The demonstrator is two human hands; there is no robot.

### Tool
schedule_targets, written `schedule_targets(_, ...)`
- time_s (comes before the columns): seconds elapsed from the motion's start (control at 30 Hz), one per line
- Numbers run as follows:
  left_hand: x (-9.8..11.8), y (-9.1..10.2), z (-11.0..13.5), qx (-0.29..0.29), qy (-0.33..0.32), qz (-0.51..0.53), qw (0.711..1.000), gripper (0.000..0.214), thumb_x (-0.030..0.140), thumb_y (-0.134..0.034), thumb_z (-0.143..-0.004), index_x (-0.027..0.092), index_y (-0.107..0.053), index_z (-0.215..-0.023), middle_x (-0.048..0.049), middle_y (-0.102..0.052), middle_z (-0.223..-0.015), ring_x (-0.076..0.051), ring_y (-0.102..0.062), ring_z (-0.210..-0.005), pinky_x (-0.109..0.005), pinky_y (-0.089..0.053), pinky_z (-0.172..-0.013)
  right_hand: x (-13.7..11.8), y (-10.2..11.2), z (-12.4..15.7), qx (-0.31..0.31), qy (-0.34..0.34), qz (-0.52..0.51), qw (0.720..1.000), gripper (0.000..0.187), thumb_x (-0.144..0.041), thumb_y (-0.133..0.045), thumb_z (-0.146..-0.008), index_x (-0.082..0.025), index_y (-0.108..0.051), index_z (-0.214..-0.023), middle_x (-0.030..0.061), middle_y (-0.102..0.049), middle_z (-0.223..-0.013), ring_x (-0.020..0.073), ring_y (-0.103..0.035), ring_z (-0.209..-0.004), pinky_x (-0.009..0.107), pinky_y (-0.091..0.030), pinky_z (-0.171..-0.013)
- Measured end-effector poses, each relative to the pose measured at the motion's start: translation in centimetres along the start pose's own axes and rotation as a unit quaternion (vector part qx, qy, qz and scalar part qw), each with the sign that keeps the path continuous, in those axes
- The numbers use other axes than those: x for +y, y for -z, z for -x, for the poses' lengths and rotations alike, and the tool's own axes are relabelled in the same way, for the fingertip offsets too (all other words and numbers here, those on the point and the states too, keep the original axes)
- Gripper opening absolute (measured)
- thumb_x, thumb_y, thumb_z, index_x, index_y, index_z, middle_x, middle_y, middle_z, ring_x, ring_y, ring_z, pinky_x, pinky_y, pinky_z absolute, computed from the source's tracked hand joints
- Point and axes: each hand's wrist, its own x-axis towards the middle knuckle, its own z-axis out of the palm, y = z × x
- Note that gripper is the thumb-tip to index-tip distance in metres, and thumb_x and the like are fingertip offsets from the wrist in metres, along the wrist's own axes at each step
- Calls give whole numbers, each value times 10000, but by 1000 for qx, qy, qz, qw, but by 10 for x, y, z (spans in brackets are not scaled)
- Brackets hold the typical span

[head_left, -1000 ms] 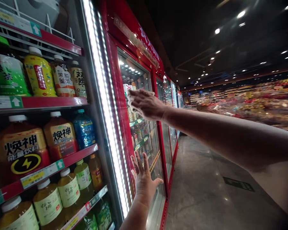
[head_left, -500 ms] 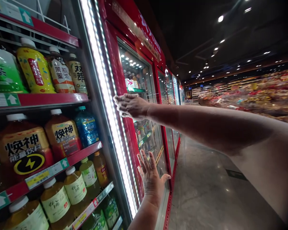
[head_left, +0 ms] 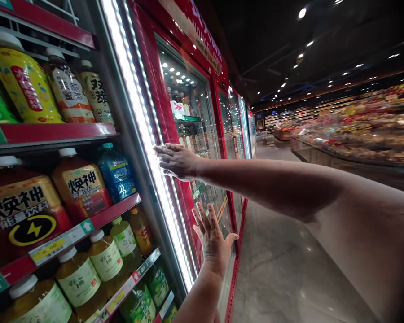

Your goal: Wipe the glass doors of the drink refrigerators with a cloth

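My right hand (head_left: 178, 160) reaches in from the right, fingers stretched flat over the bright light strip (head_left: 134, 107) at the cooler's edge. A pale, ragged rim under its fingers looks like a thin white cloth (head_left: 164, 171), mostly hidden by the hand and hard to separate from the glare. Lower down, my left hand (head_left: 215, 244) is raised with its fingers spread and thumb out, holding nothing. It appears to rest on a clear glass pane in front of the red cooler (head_left: 148, 49); the contact is hard to make out.
Shelves to the left hold bottled drinks, including a yellow bottle (head_left: 25, 83), a large amber bottle (head_left: 23, 206) and a blue bottle (head_left: 116, 172). Price rails (head_left: 59, 244) run along their edges. A grey floor (head_left: 272, 269) extends past the coolers towards display stands (head_left: 353, 134).
The view has shifted, moving the shelves leftward in the picture. My right hand has slid downward along the light strip. My left hand stays in nearly the same place, still spread.
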Motion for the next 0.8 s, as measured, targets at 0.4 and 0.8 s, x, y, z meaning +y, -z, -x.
schedule_targets(0.4,-7,-3,1,-14,-2,1,1000,1327,302,-851,-756,334,156,-1620,-243,51,-1701,-428,-61,-1560,-697,-328,-1153,8,14,88,4,19,-17,1000,356,-305,-487,-1036,-195,-620,-1347,48,-393,-1641,212,-265,-1559,466,-229,-1294)
schedule_targets(0.8,-5,-3,1,-8,10,16,1000,1274,262,-841,-758,327,78,-1638,-211,-86,-1709,-368,-200,-1557,-571,-341,-1205,37,69,163,32,-83,-23,996,449,-229,-463,-1049,-143,-494,-1489,82,-319,-1657,222,-222,-1569,491,-196,-1314)
